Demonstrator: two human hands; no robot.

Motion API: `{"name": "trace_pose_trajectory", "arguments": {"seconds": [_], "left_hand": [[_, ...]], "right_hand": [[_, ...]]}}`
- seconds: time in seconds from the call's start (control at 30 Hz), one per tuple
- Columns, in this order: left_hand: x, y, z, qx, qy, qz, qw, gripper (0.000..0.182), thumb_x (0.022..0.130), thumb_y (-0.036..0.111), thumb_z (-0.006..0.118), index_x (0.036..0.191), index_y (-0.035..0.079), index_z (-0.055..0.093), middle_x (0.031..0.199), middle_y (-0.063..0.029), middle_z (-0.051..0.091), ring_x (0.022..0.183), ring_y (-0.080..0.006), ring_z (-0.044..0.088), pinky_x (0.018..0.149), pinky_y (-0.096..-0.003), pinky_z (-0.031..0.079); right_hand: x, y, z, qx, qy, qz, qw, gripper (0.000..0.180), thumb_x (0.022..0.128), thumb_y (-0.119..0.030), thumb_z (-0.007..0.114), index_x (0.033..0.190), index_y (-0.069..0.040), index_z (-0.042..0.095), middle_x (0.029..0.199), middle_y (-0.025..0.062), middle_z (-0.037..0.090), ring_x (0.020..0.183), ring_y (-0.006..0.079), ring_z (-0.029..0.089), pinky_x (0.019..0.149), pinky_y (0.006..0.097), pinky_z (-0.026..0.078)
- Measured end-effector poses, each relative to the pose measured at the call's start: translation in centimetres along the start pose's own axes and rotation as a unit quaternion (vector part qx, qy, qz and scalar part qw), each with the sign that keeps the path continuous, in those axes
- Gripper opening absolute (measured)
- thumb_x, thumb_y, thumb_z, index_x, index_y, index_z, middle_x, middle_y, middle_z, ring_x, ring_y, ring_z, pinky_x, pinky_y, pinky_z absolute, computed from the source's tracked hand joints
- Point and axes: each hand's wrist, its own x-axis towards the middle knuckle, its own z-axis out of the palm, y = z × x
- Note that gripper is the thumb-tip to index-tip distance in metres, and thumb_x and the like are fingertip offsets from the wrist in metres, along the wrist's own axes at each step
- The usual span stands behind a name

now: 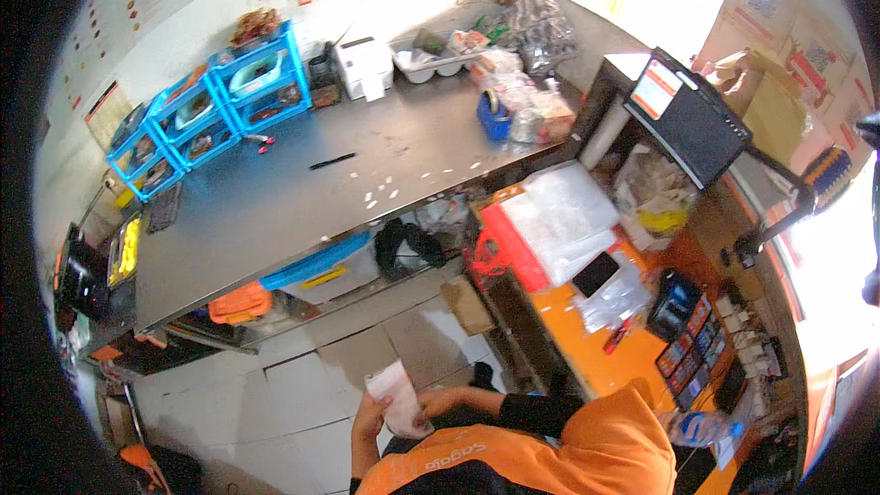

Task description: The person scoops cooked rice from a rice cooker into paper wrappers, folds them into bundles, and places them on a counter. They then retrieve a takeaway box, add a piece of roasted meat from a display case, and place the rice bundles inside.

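In front of my body, low in the view, I hold a flat white packet, perhaps paper or plastic (399, 399). My left hand (372, 416) grips its left edge with the thumb on top. My right hand (434, 404) is at its right edge, fingers against the lower part. The packet is tilted above the tiled floor. Ahead stands a dark worktop (275, 185) with a black pen (333, 161) and small white paper scraps (372, 204) on it. To the right, a black phone (595, 274) lies on clear plastic bags on an orange desk (570, 330).
Blue tiered racks (234, 130), a white printer (364, 58), a grey tray (440, 69) and a blue basket (493, 117) stand on the worktop. A monitor (687, 117) rises above the desk. Lidded bins (330, 268) sit under the worktop; a cardboard box (467, 306) is near the desk.
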Motion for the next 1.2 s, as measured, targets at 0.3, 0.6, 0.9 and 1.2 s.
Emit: {"name": "trace_pose_trajectory", "arguments": {"seconds": [0.3,0.6,0.9,1.2], "left_hand": [[-17.2,5.2,-19.4,-0.14,0.289,0.185,0.929,0.047,0.09,0.025,0.053,0.127,-0.002,0.042,0.115,-0.0187,0.057,0.103,-0.0311,0.057,0.089,-0.0444,0.046],[-22.2,12.0,-33.2,-0.123,0.38,0.344,0.85,0.043,0.09,0.03,0.049,0.126,0.006,0.044,0.111,-0.0122,0.059,0.101,-0.0259,0.057,0.089,-0.0395,0.045],[-25.3,24.3,-47.8,-0.36,0.419,0.458,0.696,0.012,0.087,0.009,0.038,0.095,0.012,0.047,0.072,-0.0033,0.049,0.064,-0.0182,0.05,0.062,-0.0321,0.044],[-39.9,27.9,-60.3,-0.169,0.795,0.455,0.365,0.033,0.094,0.036,0.044,0.11,0.008,0.05,0.076,-0.0024,0.052,0.065,-0.0128,0.05,0.059,-0.0284,0.044]], "right_hand": [[24.9,-1.0,13.2,-0.059,-0.064,0.111,0.99,0.042,0.085,-0.04,0.061,0.094,0.001,0.065,0.079,0.004,0.062,0.07,0.0137,0.059,0.061,0.0296,0.049],[41.6,-3.8,16.6,0.053,-0.159,0.236,0.957,0.032,0.088,-0.029,0.06,0.097,0.001,0.067,0.087,0.0023,0.064,0.07,0.0097,0.057,0.06,0.0263,0.052],[65.0,-7.8,17.8,-0.042,-0.304,0.245,0.92,0.026,0.089,-0.024,0.06,0.098,0.001,0.064,0.085,0.0058,0.066,0.069,0.0114,0.06,0.061,0.0254,0.05],[92.7,-7.3,22.1,-0.214,-0.473,0.167,0.838,0.027,0.09,-0.017,0.054,0.113,-0.004,0.06,0.096,0.0134,0.067,0.079,0.0205,0.065,0.072,0.0327,0.051]]}}
